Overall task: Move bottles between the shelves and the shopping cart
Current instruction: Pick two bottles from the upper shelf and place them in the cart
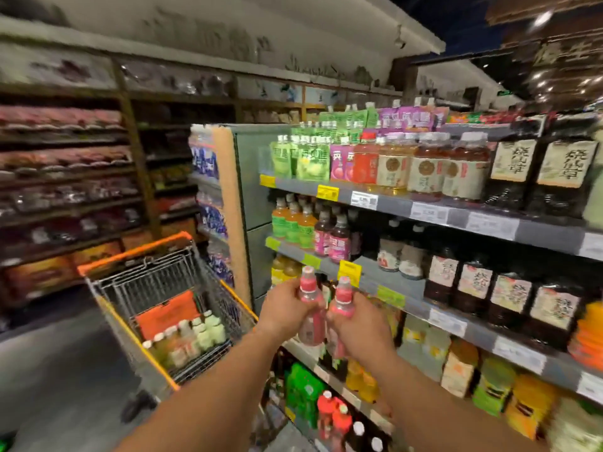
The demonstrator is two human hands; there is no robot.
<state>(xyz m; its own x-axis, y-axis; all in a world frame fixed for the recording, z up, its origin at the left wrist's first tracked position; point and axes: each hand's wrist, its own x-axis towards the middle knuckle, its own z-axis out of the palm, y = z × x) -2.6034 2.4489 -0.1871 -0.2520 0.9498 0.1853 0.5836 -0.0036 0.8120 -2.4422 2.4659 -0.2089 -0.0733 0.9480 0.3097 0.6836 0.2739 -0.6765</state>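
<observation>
Left hand [287, 309] gripping slim pink-capped plastic bottle [310, 308], right hand [359, 321] gripping its twin [341, 305], wire cart [169, 308] beside

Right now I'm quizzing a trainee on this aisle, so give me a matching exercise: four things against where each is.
1. left pink-capped bottle
2. right pink-capped bottle
3. pale green bottles
4. tall dark bottles with cream labels

a. top shelf, far right
b. in the left hand
c. inside the orange-rimmed wire cart
d. in the right hand

Pairs: 1-b, 2-d, 3-c, 4-a
</observation>
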